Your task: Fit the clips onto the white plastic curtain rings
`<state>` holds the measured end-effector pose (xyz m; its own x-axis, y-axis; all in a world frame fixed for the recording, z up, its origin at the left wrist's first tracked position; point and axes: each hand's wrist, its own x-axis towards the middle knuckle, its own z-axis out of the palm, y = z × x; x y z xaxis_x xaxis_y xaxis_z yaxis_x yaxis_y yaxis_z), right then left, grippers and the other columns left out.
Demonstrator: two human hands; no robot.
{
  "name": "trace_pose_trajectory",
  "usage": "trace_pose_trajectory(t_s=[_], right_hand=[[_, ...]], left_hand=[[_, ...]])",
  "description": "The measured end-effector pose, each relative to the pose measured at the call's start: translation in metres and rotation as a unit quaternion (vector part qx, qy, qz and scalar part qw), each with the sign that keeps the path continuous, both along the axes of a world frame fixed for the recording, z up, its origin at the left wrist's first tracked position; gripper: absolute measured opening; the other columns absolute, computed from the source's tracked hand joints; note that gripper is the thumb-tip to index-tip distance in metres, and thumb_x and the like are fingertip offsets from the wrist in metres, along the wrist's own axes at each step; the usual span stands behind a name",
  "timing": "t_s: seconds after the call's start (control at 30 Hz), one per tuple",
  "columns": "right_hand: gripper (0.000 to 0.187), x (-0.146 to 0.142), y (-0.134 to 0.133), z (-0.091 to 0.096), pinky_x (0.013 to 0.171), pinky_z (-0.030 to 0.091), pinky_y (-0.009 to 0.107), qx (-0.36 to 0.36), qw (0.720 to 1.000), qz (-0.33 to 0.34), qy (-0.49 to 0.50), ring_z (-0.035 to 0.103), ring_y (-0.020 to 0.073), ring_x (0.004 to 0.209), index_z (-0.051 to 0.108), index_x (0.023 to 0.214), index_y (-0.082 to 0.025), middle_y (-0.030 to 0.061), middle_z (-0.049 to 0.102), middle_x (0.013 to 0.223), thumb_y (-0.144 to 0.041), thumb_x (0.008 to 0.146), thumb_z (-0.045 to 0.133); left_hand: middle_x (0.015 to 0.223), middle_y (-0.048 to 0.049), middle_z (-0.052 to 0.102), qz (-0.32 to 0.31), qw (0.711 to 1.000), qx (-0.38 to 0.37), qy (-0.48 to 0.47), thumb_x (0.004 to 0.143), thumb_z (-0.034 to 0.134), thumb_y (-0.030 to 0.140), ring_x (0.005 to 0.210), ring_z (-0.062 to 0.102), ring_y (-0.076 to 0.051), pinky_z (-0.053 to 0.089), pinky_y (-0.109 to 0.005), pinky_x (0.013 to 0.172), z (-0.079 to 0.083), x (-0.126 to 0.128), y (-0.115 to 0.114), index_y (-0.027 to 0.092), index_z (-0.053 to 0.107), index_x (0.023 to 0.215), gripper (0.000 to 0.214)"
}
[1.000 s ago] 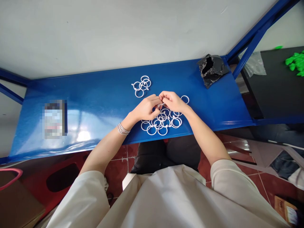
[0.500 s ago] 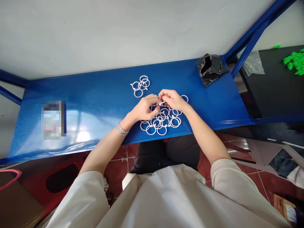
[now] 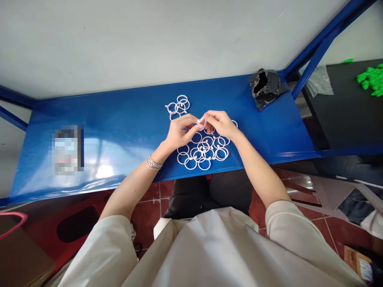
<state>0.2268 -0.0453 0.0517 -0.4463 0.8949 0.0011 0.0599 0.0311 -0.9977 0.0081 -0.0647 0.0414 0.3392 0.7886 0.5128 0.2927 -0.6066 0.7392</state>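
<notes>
A small white plastic piece [image 3: 201, 120] was pinched up right over the middle of the blue steel shelf [image 3: 134, 119], though it was mostly buried in fingertips, so it couldn't really be told whether that was a whole ring or just a tab. Both hands were closed on it, with the fingertips of the left hand [image 3: 181, 131] and the right hand [image 3: 218, 123] meeting at the piece. Compared with half a second earlier, it had been lifted a bit toward the shelf's back edge, so it was now held above the loose pile of white plastic rings [image 3: 206, 148] instead of down among them. That pile was spread out by the front edge, around the middle, with the rings overlapping. A smaller cluster of rings [image 3: 179, 104] sat just behind the left hand, and a single ring [image 3: 235, 123] poked out past the right hand. A crumpled black plastic bag [image 3: 265, 88] was left at the back right corner, and a pixelated object [image 3: 67, 150] lay toward the left end. Bright green pieces [image 3: 369, 79] were piled on a black surface [image 3: 344, 111] past the right end. A silver bangle [image 3: 153, 162] was worn on the left wrist.
</notes>
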Motion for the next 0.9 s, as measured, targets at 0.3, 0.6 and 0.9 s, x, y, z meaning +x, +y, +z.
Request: trace_pose_trajectory(t_s=[0.3,0.6,0.9], right_hand=[[0.07,0.0,-0.002,0.002,0.04,0.041,0.024,-0.028,0.998,0.035,0.032,0.067,0.0132,0.054,0.071,0.093,-0.019,0.004,0.072,0.074,-0.089,0.09,0.073],[0.063,-0.003,0.0,-0.007,0.043,0.046,0.024,-0.008,0.999,0.029,0.036,0.072,0.0139,0.053,0.075,0.104,-0.018,0.0054,0.082,0.085,-0.08,0.092,0.078],[0.069,-0.003,0.003,-0.005,0.042,0.044,0.025,0.015,0.996,-0.086,0.036,0.065,0.0118,0.05,0.073,0.095,-0.02,0.0024,0.075,0.079,-0.087,0.083,0.081]], left_hand=[[0.101,-0.0069,0.081,0.018,0.997,-0.061,-0.046,0.105,0.067,0.069,0.066,0.067,-0.012,0.055,-0.03,0.059,0.001,0.001,-0.001,0.024,0.077,0.112,0.046],[0.09,-0.0021,0.075,-0.015,0.992,0.001,-0.126,0.102,0.082,0.049,0.082,0.07,-0.015,0.057,-0.031,0.069,-0.003,0.002,0.006,0.027,0.079,0.094,0.023],[0.119,-0.0101,0.078,-0.055,0.982,-0.12,-0.137,0.11,0.066,0.056,0.106,0.078,-0.02,0.067,-0.041,0.096,-0.005,0.004,0.004,0.024,0.067,0.103,0.033]])
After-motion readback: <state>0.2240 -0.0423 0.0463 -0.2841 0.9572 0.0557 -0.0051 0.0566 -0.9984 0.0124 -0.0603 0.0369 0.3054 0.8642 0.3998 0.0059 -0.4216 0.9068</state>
